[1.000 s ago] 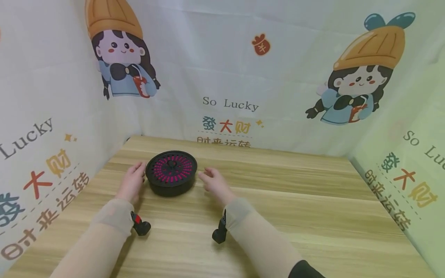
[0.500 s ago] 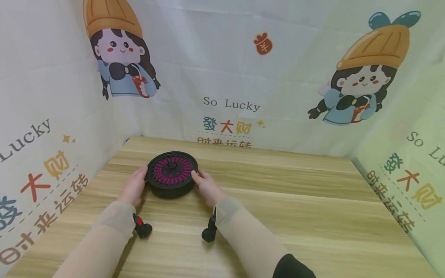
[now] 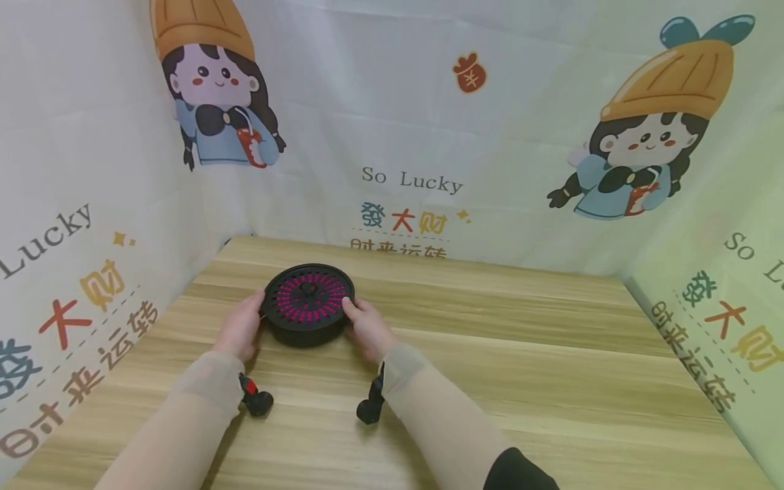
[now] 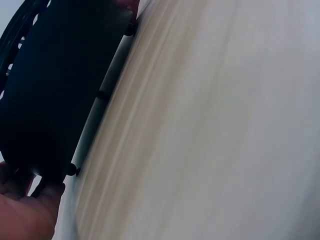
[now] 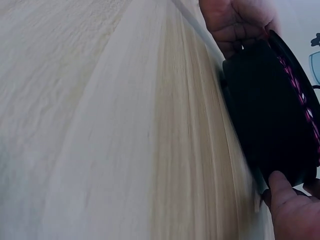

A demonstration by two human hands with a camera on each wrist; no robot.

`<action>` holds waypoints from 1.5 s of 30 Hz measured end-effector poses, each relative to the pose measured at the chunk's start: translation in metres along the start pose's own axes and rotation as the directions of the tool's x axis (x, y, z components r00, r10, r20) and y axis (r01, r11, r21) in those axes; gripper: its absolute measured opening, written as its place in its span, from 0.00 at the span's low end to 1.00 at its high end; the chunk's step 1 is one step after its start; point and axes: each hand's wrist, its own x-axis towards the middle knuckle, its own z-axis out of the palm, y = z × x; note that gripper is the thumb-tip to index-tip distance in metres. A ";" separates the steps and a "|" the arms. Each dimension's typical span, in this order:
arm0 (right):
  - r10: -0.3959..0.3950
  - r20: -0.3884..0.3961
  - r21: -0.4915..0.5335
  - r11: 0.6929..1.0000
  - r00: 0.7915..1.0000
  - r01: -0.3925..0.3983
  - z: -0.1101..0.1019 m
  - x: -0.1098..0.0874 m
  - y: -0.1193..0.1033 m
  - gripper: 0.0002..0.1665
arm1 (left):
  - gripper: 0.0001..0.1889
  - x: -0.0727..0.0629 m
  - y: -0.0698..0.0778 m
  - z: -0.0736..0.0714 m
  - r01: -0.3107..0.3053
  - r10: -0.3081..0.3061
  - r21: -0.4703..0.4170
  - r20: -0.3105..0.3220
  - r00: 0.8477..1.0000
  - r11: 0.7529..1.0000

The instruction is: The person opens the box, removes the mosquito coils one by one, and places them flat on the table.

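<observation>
A round black mosquito coil holder [image 3: 309,303] has a slotted lid with bright pink in its slots and a small dark knob in the middle. My left hand [image 3: 243,325] grips its left side. On the opposite side my right hand [image 3: 370,330] holds on, thumb over the lid's rim. From the left wrist, the dark side wall [image 4: 57,95] and small feet below it show; whether the feet touch the table I cannot tell. In the right wrist view, fingers [image 5: 285,195] are bent at the holder's near end, and the other hand [image 5: 237,22] is at its far end.
The wood-grain table [image 3: 520,381] stretches away to the right of the holder. A printed cloth [image 3: 404,122] hangs along its back and both sides. Small black devices [image 3: 369,410] are strapped at both wrists.
Both hands were apart from the holder a second ago. They have moved in and taken hold of its two sides. The view has also shifted slightly.
</observation>
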 end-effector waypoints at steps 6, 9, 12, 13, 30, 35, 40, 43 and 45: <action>-0.015 0.001 0.014 1.000 1.000 0.015 -0.017 -0.007 -0.001 0.30 | 0.29 -0.004 -0.002 0.016 -0.019 0.021 -0.075 0.027 0.999 0.997; -0.016 0.002 0.016 1.000 1.000 0.016 -0.030 -0.011 -0.003 0.31 | 0.29 -0.007 -0.004 0.029 -0.013 0.017 -0.109 0.039 0.999 0.994; -0.013 -0.006 0.015 1.000 1.000 0.013 -0.044 -0.017 -0.005 0.32 | 0.28 -0.010 -0.005 0.043 -0.020 0.027 -0.135 0.050 0.998 0.991; -0.014 -0.008 0.018 1.000 1.000 0.014 -0.050 -0.019 -0.006 0.32 | 0.27 -0.010 -0.006 0.048 -0.026 0.034 -0.146 0.058 0.998 0.989; -0.031 -0.018 -0.006 0.999 0.999 0.031 -0.133 -0.053 -0.017 0.31 | 0.25 -0.021 -0.013 0.128 -0.047 0.063 -0.130 0.119 0.991 0.990; -0.031 -0.020 -0.003 1.000 0.999 0.031 -0.149 -0.063 -0.019 0.31 | 0.25 -0.036 -0.003 0.143 -0.047 0.064 -0.109 0.153 0.986 0.993; -0.029 -0.015 0.004 1.000 0.999 0.029 -0.165 -0.074 -0.019 0.32 | 0.26 -0.036 -0.015 0.159 -0.074 0.087 -0.090 0.152 0.984 0.993; -0.024 -0.025 0.002 1.000 0.999 0.024 -0.170 -0.082 -0.019 0.31 | 0.26 -0.039 -0.019 0.166 -0.082 0.095 -0.092 0.151 0.984 0.992; -0.020 -0.029 0.012 1.000 0.999 0.020 -0.174 -0.087 -0.020 0.31 | 0.25 -0.043 -0.019 0.170 -0.084 0.096 -0.090 0.143 0.985 0.992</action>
